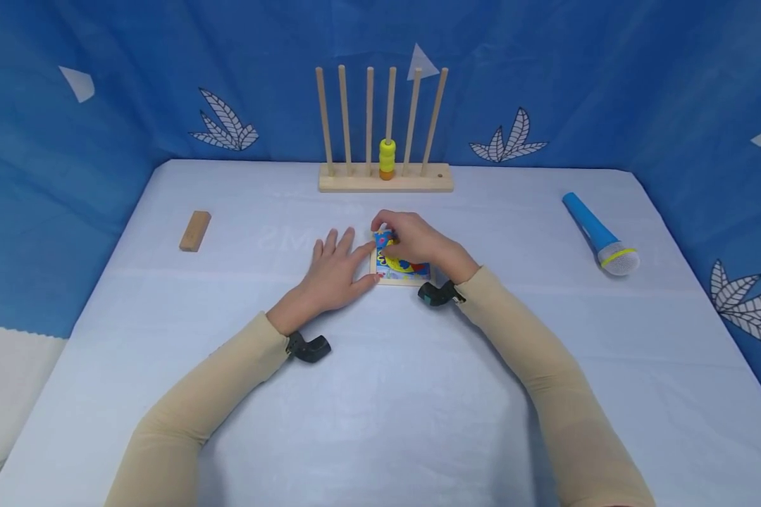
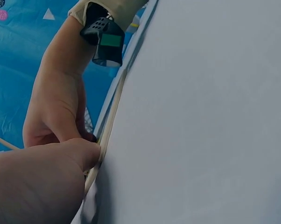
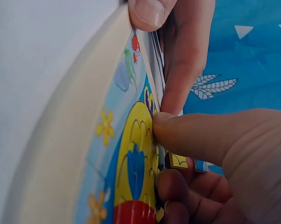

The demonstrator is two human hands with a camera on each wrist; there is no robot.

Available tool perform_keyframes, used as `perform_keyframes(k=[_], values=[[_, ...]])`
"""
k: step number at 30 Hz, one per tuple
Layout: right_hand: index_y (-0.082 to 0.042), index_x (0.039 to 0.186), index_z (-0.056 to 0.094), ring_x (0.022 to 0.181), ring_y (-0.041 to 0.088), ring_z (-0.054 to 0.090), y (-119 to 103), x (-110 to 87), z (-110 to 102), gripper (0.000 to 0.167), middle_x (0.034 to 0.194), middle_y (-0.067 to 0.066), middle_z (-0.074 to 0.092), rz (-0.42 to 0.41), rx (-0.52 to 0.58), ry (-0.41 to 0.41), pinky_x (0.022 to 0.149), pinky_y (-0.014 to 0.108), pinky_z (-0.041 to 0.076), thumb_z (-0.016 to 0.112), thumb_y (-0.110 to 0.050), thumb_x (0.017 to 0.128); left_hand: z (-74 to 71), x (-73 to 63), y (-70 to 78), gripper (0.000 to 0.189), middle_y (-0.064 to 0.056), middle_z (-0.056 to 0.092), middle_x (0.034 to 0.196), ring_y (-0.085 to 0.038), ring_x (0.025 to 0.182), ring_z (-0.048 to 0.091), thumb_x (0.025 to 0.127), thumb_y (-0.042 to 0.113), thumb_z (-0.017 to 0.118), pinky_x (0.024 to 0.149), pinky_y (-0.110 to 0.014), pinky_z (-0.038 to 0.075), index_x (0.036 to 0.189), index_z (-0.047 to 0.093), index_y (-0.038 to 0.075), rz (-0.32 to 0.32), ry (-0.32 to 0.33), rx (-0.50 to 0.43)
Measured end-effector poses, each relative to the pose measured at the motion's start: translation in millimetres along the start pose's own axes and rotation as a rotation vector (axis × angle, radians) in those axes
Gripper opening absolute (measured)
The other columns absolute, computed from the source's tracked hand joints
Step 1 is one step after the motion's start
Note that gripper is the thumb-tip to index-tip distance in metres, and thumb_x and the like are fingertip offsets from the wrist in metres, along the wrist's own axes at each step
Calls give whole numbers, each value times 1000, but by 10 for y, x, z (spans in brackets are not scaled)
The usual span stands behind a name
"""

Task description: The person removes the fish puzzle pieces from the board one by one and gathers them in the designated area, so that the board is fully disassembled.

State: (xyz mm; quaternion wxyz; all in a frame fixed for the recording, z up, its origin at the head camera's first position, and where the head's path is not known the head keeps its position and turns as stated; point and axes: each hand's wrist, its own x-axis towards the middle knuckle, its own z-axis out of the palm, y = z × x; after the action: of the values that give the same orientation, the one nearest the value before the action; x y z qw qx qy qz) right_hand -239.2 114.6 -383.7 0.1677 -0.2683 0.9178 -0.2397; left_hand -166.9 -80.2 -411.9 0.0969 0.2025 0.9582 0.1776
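A small wooden jigsaw puzzle (image 1: 402, 276) with a yellow fish on a blue ground lies on the table, in a pale wooden frame. My left hand (image 1: 335, 278) rests at its left side with fingers spread; the thumb (image 3: 149, 11) touches the frame's corner in the right wrist view. From above, my right hand (image 1: 418, 243) reaches over the puzzle, its thumb (image 3: 178, 130) on the fish picture. A small yellow puzzle piece (image 3: 179, 161) shows raised at its curled fingers, partly hidden by them.
Behind the puzzle stands a wooden peg rack (image 1: 387, 183) with several upright rods and a few yellow and orange beads (image 1: 387, 155) on one. A wooden block (image 1: 195, 231) lies at the left, a blue toy microphone (image 1: 599, 232) at the right. Blue cloth (image 1: 279, 84) hangs behind.
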Motion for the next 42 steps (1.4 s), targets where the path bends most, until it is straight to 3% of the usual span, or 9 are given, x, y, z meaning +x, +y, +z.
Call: perform_keyframes(k=[10, 15, 19, 29, 42], values=[[-11, 133, 58, 107, 27, 62, 20, -42, 9, 38, 125, 13, 68, -7, -2, 15, 100, 43, 51, 69, -12, 96, -1, 0, 10, 68, -25, 17, 169, -54, 156, 6, 100, 46, 56, 121, -73, 9, 159, 37, 20, -12, -11, -7], [-12, 133, 60, 91, 26, 60, 80, -88, -12, 36, 112, 12, 67, 1, 57, 91, 87, 38, 55, 66, -11, 97, -7, 13, 15, 68, -23, 16, 170, -53, 156, 6, 99, 47, 56, 121, -72, 8, 159, 37, 20, -20, -11, 1], [-12, 132, 62, 91, 25, 59, 143, -117, -35, 36, 110, 12, 66, 14, 109, 138, 84, 35, 54, 67, -11, 97, 0, 24, 19, 69, -23, 16, 170, -53, 156, 5, 99, 48, 56, 121, -72, 8, 159, 37, 21, -32, -14, 1], [-10, 130, 64, 91, 27, 55, 312, -307, -114, 35, 104, 13, 62, 120, 172, 150, 78, 33, 50, 68, -10, 95, -18, 19, 27, 69, -23, 15, 170, -52, 156, 5, 99, 47, 55, 122, -72, 8, 159, 37, 19, -31, -11, -2], [-8, 126, 65, 86, 26, 55, 331, -324, -105, 30, 99, 12, 59, 124, 277, 153, 71, 29, 47, 66, -9, 95, -14, 25, -16, 68, -22, 16, 170, -51, 157, 5, 99, 45, 55, 122, -71, 8, 159, 37, 19, -35, -24, -34]])
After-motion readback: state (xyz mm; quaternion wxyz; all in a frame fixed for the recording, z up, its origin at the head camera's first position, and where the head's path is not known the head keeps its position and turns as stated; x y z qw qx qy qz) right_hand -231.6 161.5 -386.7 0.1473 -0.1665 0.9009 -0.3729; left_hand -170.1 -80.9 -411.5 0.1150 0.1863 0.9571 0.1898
